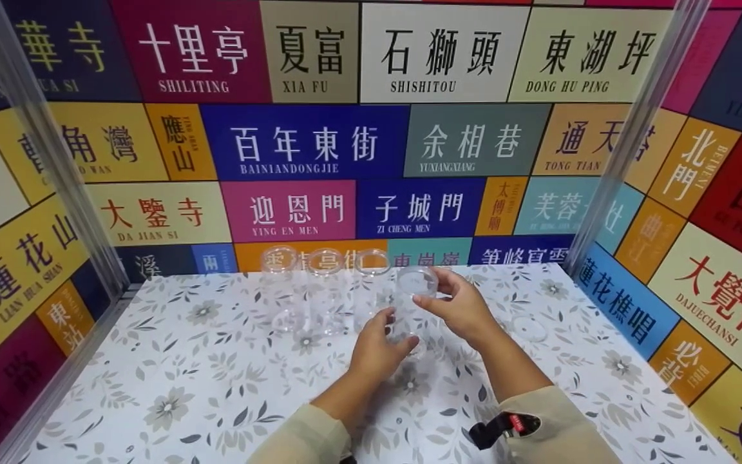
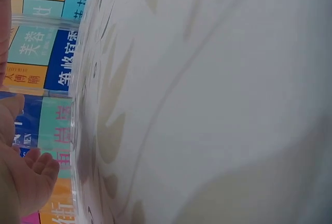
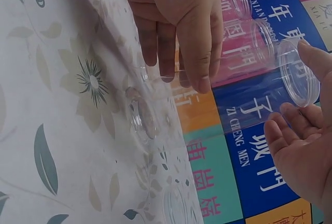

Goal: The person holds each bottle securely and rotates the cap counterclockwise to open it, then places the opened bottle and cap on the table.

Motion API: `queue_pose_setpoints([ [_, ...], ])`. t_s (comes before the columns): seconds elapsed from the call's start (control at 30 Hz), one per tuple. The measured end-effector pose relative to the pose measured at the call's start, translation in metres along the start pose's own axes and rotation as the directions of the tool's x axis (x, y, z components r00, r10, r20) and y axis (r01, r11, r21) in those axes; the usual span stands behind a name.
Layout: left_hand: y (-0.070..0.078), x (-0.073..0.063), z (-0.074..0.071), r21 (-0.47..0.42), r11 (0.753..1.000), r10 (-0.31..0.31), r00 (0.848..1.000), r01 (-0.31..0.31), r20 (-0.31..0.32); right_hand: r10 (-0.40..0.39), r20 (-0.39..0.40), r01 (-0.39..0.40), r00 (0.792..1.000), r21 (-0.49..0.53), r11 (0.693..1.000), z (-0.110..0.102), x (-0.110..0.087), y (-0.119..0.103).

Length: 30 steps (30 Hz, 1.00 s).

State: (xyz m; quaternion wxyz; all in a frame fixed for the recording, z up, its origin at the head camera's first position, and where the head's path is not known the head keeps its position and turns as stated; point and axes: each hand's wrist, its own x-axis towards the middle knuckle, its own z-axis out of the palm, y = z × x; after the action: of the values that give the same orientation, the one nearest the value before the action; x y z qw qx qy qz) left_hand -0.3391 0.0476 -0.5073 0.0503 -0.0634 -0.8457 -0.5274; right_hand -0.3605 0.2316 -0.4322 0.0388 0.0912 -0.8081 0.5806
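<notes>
A clear cylindrical jar (image 3: 223, 99) stands on the table at the right end of a row of similar jars. My right hand (image 1: 458, 306) grips its round top (image 1: 416, 281), thumb on one side of the rim and fingers on the other. Lower down, my left hand (image 1: 380, 351) is beside the jar's body, thumb and fingers spread apart. In the right wrist view the left hand (image 3: 174, 24) has its fingers extended downward, overlapping the jar wall. The left wrist view catches only part of the left hand (image 2: 31, 180).
Three more clear jars, left (image 1: 279, 261), middle (image 1: 325, 263) and right (image 1: 373, 263), line the table's back edge. On the table to the right lies a clear round disc (image 1: 529, 328). A flowered cloth (image 1: 171, 406) covers the table, and printed panels (image 1: 306, 142) rise behind.
</notes>
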Motion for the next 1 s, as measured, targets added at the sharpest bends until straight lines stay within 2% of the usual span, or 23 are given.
queue_pose_setpoints([
  [0.37, 0.004, -0.009, -0.014, -0.045, 0.999, -0.015, 1.000, 0.015, -0.002, -0.006, -0.015, 0.007, 1.000, 0.040, 0.999, 0.002, -0.010, -0.009],
  [0.6, -0.001, -0.018, -0.036, -0.100, 0.994, 0.053, 0.998, -0.048, 0.047, -0.038, -0.016, 0.040, 0.999, 0.160, 0.986, 0.007, -0.020, -0.018],
  [0.77, -0.004, -0.027, -0.050, -0.101, 0.993, 0.067, 0.996, -0.061, 0.062, -0.061, -0.021, 0.064, 0.998, 0.245, 0.967, 0.012, -0.029, -0.025],
  [1.0, 0.003, -0.043, -0.068, -0.078, 0.992, 0.101, 0.995, -0.101, -0.002, -0.069, -0.032, 0.075, 0.997, 0.318, 0.945, 0.022, -0.044, -0.036],
])
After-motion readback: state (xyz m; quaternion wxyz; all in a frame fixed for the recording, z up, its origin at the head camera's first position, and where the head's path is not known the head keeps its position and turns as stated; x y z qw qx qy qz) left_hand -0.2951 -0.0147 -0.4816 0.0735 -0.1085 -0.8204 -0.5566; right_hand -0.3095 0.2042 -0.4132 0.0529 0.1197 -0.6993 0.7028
